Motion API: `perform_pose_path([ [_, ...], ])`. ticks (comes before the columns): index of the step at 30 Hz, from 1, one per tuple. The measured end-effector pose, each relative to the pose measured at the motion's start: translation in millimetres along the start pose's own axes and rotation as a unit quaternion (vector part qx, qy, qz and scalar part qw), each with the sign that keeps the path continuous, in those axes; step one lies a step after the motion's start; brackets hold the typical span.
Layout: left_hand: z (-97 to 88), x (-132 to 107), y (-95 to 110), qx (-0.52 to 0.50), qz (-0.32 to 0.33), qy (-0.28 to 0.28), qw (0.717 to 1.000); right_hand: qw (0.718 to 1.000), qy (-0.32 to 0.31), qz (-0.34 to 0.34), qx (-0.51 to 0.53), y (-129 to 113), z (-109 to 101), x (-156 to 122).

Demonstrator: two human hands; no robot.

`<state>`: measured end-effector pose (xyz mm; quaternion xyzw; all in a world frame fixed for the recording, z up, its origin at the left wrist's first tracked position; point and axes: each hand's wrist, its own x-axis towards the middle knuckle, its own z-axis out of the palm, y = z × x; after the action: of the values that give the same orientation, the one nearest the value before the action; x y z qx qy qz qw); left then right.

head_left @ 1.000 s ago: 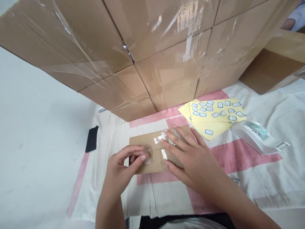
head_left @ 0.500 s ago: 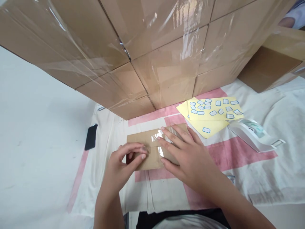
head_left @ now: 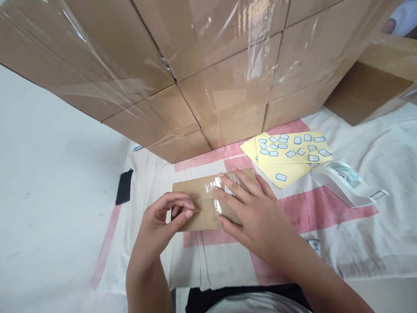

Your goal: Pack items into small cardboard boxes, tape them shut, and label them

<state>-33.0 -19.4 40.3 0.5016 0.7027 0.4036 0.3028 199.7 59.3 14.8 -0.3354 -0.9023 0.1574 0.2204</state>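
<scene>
A small flat cardboard box (head_left: 208, 217) lies on the cloth in front of me, with strips of clear tape (head_left: 217, 206) shining across its top. On its right half my right hand (head_left: 250, 204) rests flat, fingers spread over the cardboard and tape. At the box's left end my left hand (head_left: 169, 215) has thumb and fingertips pinched together just above the surface. A thin, see-through bit of tape shows at those fingertips; its full extent is hard to make out.
Behind the box rises a stack of large cartons (head_left: 228, 95) wrapped in clear film. To the right lie yellow sheets (head_left: 286, 152) bearing small blue-edged labels and a white tape dispenser (head_left: 348, 182). A black object (head_left: 124, 187) lies left; an open carton (head_left: 368, 91) stands far right.
My left hand has shifted a little left, its pinched fingertips drawing back along the box. My right hand stays spread on the box.
</scene>
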Motion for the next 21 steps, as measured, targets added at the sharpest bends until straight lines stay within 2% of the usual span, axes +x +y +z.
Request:
perform_pose_path([
  [2,-0.8,0.4,0.7,-0.008,-0.009,0.003,1.000,1.000,-0.004,0.001,0.004,-0.1,-0.4,0.2],
  [7,-2.3,2.8,6.3,0.009,-0.005,-0.048,0.999,1.000,-0.005,0.000,-0.001,-1.1,-1.7,0.5],
  [10,-2.2,4.6,6.5,0.025,0.006,-0.055,0.998,1.000,-0.002,-0.002,-0.003,-1.3,-1.4,0.4],
  [16,-2.6,2.4,-3.2,0.086,0.038,-0.056,0.994,1.000,-0.009,-0.001,-0.008,-0.6,-0.5,-0.2],
  [21,-2.6,0.8,-10.1,0.074,0.026,-0.061,0.995,1.000,-0.016,0.002,-0.009,-1.2,-2.3,0.0],
])
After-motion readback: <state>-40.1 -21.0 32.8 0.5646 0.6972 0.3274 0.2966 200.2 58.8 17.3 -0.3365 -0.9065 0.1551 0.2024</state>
